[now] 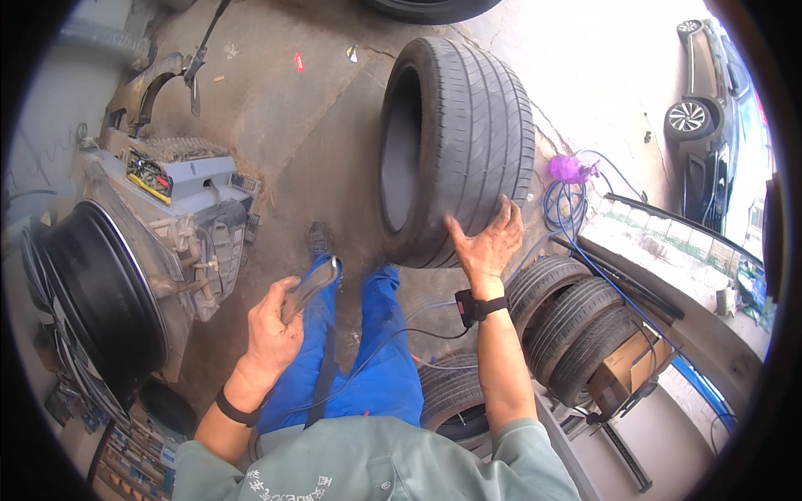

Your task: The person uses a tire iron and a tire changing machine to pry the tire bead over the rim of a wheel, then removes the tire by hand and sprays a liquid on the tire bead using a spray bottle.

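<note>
A black car tyre point(476, 150) without a rim stands upright on the floor before me, its hollow side turned to the left. My right hand point(491, 244) rests on the near part of its tread, thumb and fingers spread. In my left hand point(274, 321) is a curved metal bar point(312, 286) with a bent, hooked end, much like a tyre lever. The fist closes around its lower part, which is hidden, and its free end points up and away from me. This bar is clear of the tyre.
On the left are a grey machine point(188, 196) and a large black wheel rim point(113, 292). Several tyres point(576, 313) and a cardboard box point(626, 363) stand at right. Blue hose point(561, 209) lies coiled by a purple bottle point(570, 169). A parked car point(718, 108) is beyond.
</note>
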A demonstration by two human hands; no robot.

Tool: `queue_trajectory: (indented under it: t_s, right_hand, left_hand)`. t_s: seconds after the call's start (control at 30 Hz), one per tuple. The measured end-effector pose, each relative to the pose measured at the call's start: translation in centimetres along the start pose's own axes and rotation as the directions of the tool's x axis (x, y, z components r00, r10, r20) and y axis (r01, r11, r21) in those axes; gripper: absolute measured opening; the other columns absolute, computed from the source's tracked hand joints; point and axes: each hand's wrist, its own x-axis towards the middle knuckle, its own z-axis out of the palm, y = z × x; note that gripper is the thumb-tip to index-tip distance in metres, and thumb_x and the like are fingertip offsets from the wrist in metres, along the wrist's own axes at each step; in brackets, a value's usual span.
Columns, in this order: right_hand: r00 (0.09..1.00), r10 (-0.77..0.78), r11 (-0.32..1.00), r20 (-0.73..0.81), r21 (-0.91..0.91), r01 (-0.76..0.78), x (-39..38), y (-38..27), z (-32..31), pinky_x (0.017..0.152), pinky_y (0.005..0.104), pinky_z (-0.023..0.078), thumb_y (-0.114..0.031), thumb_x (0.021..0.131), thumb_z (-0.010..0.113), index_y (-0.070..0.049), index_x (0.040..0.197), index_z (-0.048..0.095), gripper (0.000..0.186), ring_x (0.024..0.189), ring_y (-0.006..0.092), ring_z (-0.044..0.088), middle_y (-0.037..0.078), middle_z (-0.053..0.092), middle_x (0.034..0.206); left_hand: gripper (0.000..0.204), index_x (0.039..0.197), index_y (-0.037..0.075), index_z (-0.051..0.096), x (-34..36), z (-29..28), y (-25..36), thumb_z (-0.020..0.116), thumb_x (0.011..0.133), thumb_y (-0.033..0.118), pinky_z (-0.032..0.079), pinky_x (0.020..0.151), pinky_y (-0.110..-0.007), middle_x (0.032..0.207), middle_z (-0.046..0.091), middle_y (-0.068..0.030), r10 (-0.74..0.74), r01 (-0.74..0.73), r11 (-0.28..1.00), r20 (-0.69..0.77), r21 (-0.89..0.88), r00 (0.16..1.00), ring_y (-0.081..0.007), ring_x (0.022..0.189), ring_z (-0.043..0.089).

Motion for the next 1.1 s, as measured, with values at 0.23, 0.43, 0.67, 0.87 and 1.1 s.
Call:
queue_trajectory:
  t_s: [0.23, 0.43, 0.67, 0.87, 1.1]
  right_hand:
    - [0.968, 0.220, 0.915, 0.124, 0.318, -0.249, 0.8, -3.3, 5.0, 0.103, 0.0495, 0.043, -0.065, 0.064, 0.079, -0.005, 0.153, 0.016, 0.125, 0.131, 0.0412, 0.045, 0.023, 0.039, 0.144]
    - [0.967, 0.250, 0.879, 0.053, 0.408, -0.249, 1.7, -0.3, 5.4, 0.104, 0.0488, 0.042, -0.058, 0.064, 0.082, -0.005, 0.152, 0.018, 0.121, 0.131, 0.0434, 0.043, 0.025, 0.041, 0.142]
    - [0.955, 0.285, 0.836, 0.075, 0.469, -0.286, -0.9, 2.9, 6.1, 0.106, 0.0482, 0.040, -0.061, 0.061, 0.082, -0.002, 0.151, 0.020, 0.123, 0.128, 0.0440, 0.044, 0.027, 0.042, 0.139]
    - [0.915, 0.391, 0.744, 0.094, 0.552, -0.375, -4.9, 5.9, 7.5, 0.107, 0.0501, 0.037, -0.077, 0.062, 0.072, 0.006, 0.147, 0.022, 0.128, 0.128, 0.0459, 0.042, 0.030, 0.040, 0.138]
    - [0.774, 0.607, 0.564, 0.179, 0.590, -0.578, -4.1, 1.9, 6.6, 0.112, 0.0507, 0.030, -0.064, 0.068, 0.075, 0.010, 0.147, 0.018, 0.122, 0.133, 0.0467, 0.036, 0.032, 0.033, 0.142]
  left_hand:
    - [0.077, 0.125, -0.014, 0.051, 10.0, 7.1, -1.3, 0.078, 0.081, 0.043, 0.054, 0.068, -0.039, 0.078, 0.067, -0.0184, -0.103, 0.103, 0.995, 0.099, -0.004, 0.990, -0.0325, 0.072, 0.068]
    - [0.104, 0.136, -0.017, 0.040, 18.0, 10.4, 1.0, 0.077, 0.075, 0.058, 0.053, 0.092, -0.043, 0.113, 0.062, -0.0348, -0.247, 0.242, 0.969, 0.262, 0.052, 0.933, -0.0436, 0.110, 0.062]
    - [0.112, 0.137, -0.017, 0.039, 20.2, 14.1, 5.1, 0.077, 0.070, 0.065, 0.053, 0.091, -0.043, 0.114, 0.063, -0.0339, -0.215, 0.133, 0.963, 0.374, 0.235, 0.902, -0.0415, 0.110, 0.063]
    - [0.103, 0.116, -0.020, 0.052, 18.7, 16.4, 7.6, 0.079, 0.066, 0.066, 0.055, 0.083, -0.043, 0.094, 0.068, -0.0311, -0.222, -0.010, 0.888, 0.446, 0.460, 0.867, -0.0423, 0.094, 0.068]
    - [0.117, 0.138, -0.016, 0.040, 25.5, 17.5, 13.1, 0.077, 0.066, 0.069, 0.053, 0.088, -0.043, 0.109, 0.066, -0.0289, -0.155, -0.252, 0.778, 0.565, 0.575, 0.810, -0.0391, 0.102, 0.067]
